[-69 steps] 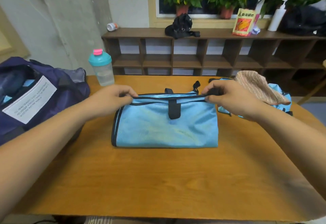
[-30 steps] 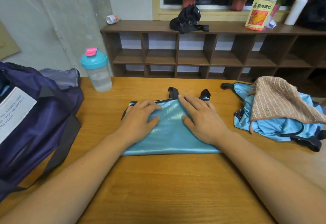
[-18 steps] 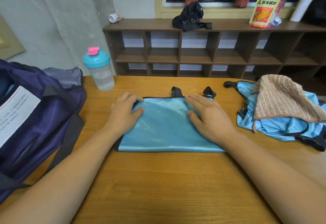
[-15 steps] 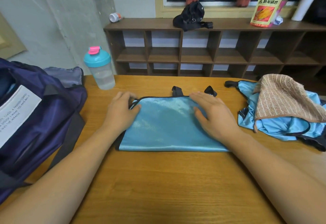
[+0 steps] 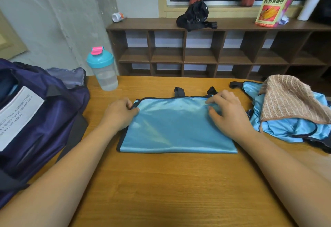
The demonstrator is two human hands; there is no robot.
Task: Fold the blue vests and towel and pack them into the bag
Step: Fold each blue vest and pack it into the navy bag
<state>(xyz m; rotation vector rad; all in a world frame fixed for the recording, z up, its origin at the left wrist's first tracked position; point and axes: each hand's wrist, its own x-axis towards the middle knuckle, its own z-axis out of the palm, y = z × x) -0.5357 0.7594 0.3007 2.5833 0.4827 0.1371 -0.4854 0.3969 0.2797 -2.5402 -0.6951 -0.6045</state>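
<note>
Head view: the shiny blue folded vest [image 5: 175,128] lies flat on the wooden table [image 5: 170,182], its long side running left to right. The left hand [image 5: 120,115] pinches its far left corner and the right hand [image 5: 228,115] its far right corner, hands wide apart. The dark purple cloth bag [image 5: 44,119] sits left, nearest the left hand.
</note>
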